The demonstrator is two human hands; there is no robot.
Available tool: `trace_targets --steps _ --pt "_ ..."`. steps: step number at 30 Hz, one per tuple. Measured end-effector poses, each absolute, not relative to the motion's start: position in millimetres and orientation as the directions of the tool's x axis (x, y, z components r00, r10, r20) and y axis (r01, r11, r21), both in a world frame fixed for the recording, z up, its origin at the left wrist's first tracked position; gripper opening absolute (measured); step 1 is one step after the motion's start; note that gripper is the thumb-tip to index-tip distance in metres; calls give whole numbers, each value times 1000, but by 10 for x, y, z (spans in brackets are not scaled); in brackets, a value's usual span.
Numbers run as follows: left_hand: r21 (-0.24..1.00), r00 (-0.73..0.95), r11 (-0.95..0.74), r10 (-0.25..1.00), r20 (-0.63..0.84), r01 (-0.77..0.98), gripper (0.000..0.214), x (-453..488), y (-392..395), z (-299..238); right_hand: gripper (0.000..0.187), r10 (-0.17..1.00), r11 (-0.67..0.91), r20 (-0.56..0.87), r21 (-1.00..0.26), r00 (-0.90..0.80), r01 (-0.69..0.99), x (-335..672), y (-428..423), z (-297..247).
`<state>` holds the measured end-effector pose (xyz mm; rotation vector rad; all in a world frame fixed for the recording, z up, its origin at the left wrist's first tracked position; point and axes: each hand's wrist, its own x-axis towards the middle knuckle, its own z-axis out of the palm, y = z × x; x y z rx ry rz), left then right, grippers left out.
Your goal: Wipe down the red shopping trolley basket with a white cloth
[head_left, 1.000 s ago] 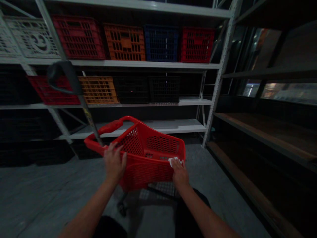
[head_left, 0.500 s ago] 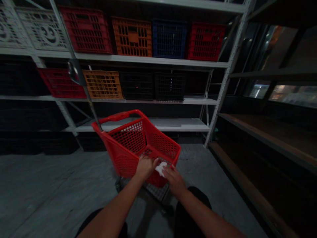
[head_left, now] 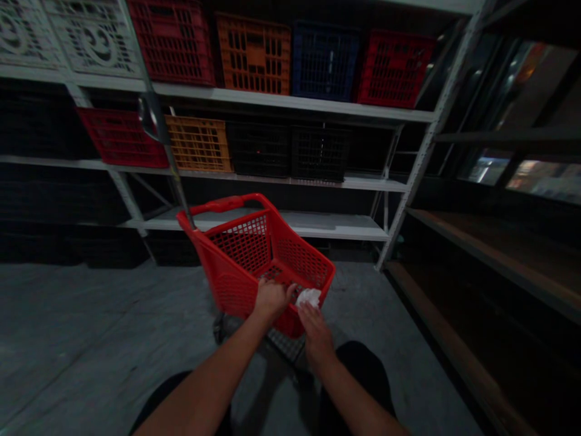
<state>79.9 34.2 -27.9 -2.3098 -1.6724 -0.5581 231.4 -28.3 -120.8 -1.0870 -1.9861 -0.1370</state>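
A red plastic shopping cart (head_left: 233, 290) with latticed basket walls stands in front of me, its handle on the far side. My left hand (head_left: 271, 299) grips the near rim, fingers curled over the edge and thumb pointing right. Just right of it, my right hand (head_left: 315, 332) presses a crumpled white cloth or tissue (head_left: 309, 297) on the rim near the front corner. The fingers of that hand lie close together on the white piece, which partly shows beyond them. Inside the basket only the red lattice shows.
A metal pole (head_left: 175, 172) with a clip rises from the cart's handle corner. Behind stands a white metal rack (head_left: 363, 227) with red, orange, blue, black and white crates. Wooden shelves (head_left: 499, 242) line the right side. My knees flank the cart's near end.
My right hand and the white cloth have shifted up and slightly right along the rim. The left hand keeps its hold. The camera view has shifted slightly.
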Motion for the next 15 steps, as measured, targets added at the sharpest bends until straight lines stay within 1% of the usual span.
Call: trace_targets --steps 2,6,8,12,15 --pt "32 274 -319 857 436 947 67 809 340 -281 53 652 585 718 -272 -243 764 2466 -177 -1173" --pt "35 269 -318 852 449 947 66 883 324 -290 53 687 468 718 -320 -112 824 2692 0 -1146" --pt "42 264 -317 849 458 947 66 925 312 -299 52 684 477 721 -322 -115 818 2647 -50 -1192" --pt "54 266 -332 832 487 942 64 947 284 -310 53 676 539 714 -311 -183 783 2489 -290 -1284" --pt "58 275 -349 821 501 936 65 936 258 -302 56 730 495 662 -340 -170 800 2550 -292 -1189"
